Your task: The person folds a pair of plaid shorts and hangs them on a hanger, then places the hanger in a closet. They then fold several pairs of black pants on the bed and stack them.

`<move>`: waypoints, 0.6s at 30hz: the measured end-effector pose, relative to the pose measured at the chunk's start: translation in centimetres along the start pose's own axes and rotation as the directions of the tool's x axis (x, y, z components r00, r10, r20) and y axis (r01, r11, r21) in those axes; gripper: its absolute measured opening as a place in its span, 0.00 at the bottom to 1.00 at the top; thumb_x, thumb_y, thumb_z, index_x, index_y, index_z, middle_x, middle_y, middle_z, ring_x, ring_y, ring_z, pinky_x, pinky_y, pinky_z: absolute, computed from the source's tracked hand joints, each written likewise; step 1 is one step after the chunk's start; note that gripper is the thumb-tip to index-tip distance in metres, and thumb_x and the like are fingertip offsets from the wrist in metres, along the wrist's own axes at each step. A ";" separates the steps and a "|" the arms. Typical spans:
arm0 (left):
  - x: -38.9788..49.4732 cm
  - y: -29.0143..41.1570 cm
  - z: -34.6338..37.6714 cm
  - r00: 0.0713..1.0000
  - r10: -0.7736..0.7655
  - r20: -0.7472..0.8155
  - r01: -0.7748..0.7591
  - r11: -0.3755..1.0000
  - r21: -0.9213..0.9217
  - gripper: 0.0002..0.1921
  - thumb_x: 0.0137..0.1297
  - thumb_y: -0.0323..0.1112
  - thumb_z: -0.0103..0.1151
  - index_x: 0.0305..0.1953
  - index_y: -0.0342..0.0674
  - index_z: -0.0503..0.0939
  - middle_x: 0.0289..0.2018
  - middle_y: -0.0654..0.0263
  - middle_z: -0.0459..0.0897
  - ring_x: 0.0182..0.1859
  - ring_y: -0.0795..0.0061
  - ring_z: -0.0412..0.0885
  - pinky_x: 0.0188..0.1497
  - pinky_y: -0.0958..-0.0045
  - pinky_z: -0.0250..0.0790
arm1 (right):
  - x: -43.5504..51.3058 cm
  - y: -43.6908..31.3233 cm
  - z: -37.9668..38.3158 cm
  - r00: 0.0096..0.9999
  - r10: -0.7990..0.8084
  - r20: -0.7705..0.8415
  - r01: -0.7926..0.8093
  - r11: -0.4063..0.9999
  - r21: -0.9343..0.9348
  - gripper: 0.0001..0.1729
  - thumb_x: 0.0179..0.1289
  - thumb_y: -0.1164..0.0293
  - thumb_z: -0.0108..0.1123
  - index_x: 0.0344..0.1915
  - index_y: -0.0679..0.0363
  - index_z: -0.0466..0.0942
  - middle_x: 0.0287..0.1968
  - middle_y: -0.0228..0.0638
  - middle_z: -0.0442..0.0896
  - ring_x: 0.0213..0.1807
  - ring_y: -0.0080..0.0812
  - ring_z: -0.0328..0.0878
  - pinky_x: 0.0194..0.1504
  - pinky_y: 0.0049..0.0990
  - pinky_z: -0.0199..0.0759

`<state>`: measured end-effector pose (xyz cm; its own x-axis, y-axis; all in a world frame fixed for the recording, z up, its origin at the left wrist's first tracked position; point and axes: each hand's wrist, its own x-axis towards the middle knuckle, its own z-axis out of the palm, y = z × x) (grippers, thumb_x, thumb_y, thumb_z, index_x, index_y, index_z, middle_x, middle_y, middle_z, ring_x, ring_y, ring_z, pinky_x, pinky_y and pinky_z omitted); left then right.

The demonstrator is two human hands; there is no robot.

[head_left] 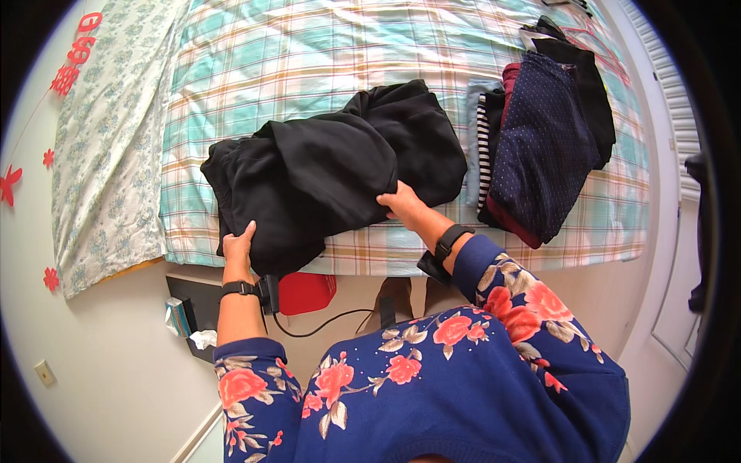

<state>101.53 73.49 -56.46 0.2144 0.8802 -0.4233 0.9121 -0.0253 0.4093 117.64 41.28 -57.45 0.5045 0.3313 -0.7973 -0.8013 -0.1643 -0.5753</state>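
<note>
A black fabric garment lies folded and bunched on the bed, partly overhanging its near edge. At the garment's near left corner, my left hand grips the cloth with the thumb on top and the fingers hidden beneath. My right hand pinches the garment's near edge further right, its fingertips partly covered by the cloth. Another black piece or part spreads out behind the right hand; whether it belongs to the same garment I cannot tell.
Right of the garment lies a stack of folded clothes, topped by dotted navy cloth, with a striped black-and-white piece beside it. A floral curtain or cloth borders the left. Below stand a tissue pack and a red object.
</note>
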 end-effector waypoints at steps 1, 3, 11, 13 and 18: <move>-0.4 0.1 -0.1 0.995 0.064 -0.080 -0.058 0.996 0.073 0.36 0.38 0.47 0.70 0.45 0.26 0.70 0.44 0.50 0.74 0.44 0.59 0.74 0.47 0.67 0.66 | 0.6 1.3 -0.5 0.999 -0.029 0.023 0.030 0.999 -0.043 0.18 0.47 0.74 0.58 0.41 0.60 0.68 0.32 0.30 0.72 0.29 0.24 0.67 0.27 0.23 0.62; -0.9 0.2 -0.3 0.985 0.141 -0.100 -0.121 0.975 0.184 0.34 0.38 0.47 0.70 0.43 0.26 0.70 0.42 0.51 0.75 0.44 0.60 0.74 0.47 0.69 0.66 | 1.5 3.1 -1.2 0.999 0.001 -0.036 -0.007 0.984 -0.177 0.19 0.47 0.74 0.59 0.42 0.60 0.68 0.32 0.31 0.72 0.30 0.25 0.67 0.27 0.24 0.62; 2.7 -1.4 0.4 0.984 0.134 0.120 -0.114 0.980 -0.163 0.33 0.38 0.46 0.69 0.44 0.29 0.71 0.41 0.53 0.76 0.43 0.62 0.75 0.48 0.67 0.64 | 3.3 2.4 -1.4 0.998 -0.055 0.030 0.059 0.988 -0.146 0.31 0.48 0.69 0.61 0.53 0.56 0.61 0.47 0.36 0.71 0.50 0.37 0.67 0.45 0.42 0.66; 2.7 -1.4 0.6 0.948 0.316 -0.044 -0.314 0.948 0.056 0.32 0.44 0.38 0.68 0.48 0.27 0.65 0.41 0.53 0.75 0.39 0.65 0.76 0.41 0.73 0.68 | 3.7 2.8 -1.5 0.989 -0.119 -0.088 0.103 0.979 -0.174 0.30 0.43 0.71 0.63 0.49 0.62 0.65 0.36 0.38 0.75 0.35 0.30 0.73 0.33 0.26 0.70; -1.7 0.2 0.3 0.970 -0.243 0.002 0.241 0.959 -0.149 0.40 0.40 0.43 0.70 0.51 0.28 0.60 0.48 0.46 0.68 0.51 0.53 0.68 0.49 0.46 0.61 | 3.8 4.8 -3.9 0.979 -0.130 -0.156 0.084 0.958 -0.274 0.30 0.43 0.74 0.61 0.51 0.63 0.66 0.35 0.35 0.76 0.31 0.27 0.74 0.31 0.24 0.69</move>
<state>101.47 71.83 -55.93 -0.0129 0.8589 -0.5120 0.8745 0.2579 0.4107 116.96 38.12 -64.02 0.6487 0.2006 -0.7341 -0.6374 -0.3839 -0.6681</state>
